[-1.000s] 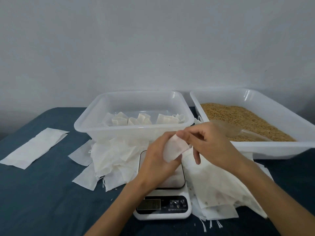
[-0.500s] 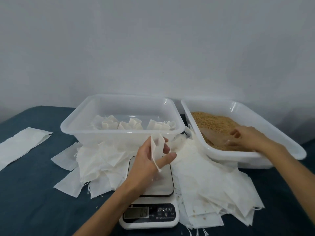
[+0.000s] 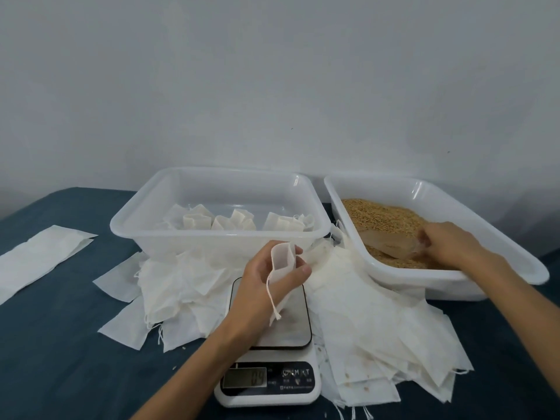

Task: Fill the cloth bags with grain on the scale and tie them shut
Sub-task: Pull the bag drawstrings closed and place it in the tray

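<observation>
Empty bag held over the scale, scoop gripped in the grain.

At centre frame the left hand point(image 3: 266, 286) pinches an open cloth bag point(image 3: 283, 263) above the scale point(image 3: 269, 380), loose bags point(image 3: 181, 286) piled beside it on the tabletop point(image 3: 54, 359). Behind sits a tub point(image 3: 145, 219) of filled bags. At right, the right hand point(image 3: 445, 244) curls round a translucent scoop point(image 3: 391, 242) in the grain point(image 3: 381, 213) tray point(image 3: 515, 262).

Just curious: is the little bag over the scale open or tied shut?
Open: the left hand holds the cloth bag's mouth spread, drawstring dangling loose.
</observation>
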Action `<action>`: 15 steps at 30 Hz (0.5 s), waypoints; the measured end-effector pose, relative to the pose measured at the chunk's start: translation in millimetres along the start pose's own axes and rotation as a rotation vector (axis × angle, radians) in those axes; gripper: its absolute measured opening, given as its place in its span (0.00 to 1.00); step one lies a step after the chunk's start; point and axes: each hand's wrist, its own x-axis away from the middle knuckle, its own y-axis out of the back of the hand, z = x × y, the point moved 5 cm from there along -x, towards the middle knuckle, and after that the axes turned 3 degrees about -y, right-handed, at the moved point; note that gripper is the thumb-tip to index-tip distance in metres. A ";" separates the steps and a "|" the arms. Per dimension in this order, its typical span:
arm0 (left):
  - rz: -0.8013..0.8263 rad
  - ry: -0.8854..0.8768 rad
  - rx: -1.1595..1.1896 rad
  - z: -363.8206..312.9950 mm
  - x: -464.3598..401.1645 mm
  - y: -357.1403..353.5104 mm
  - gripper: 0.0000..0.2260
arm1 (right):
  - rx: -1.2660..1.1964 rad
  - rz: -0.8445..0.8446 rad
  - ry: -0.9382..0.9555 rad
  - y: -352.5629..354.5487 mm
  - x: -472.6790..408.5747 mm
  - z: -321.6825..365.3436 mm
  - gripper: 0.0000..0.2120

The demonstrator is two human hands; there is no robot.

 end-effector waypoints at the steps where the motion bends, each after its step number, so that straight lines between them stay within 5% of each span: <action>1: -0.005 -0.010 -0.011 0.5 -0.5 0.9 0.10 | 0.012 -0.050 -0.013 3.0 -0.9 -2.3 0.06; 10: -0.056 -0.061 -0.081 7.0 -4.9 8.1 0.13 | 0.347 -0.298 -0.122 29.7 -15.6 -7.6 0.13; 15: -0.070 -0.086 -0.095 8.8 -6.8 10.6 0.12 | 0.363 -0.302 0.033 24.6 -20.2 5.4 0.16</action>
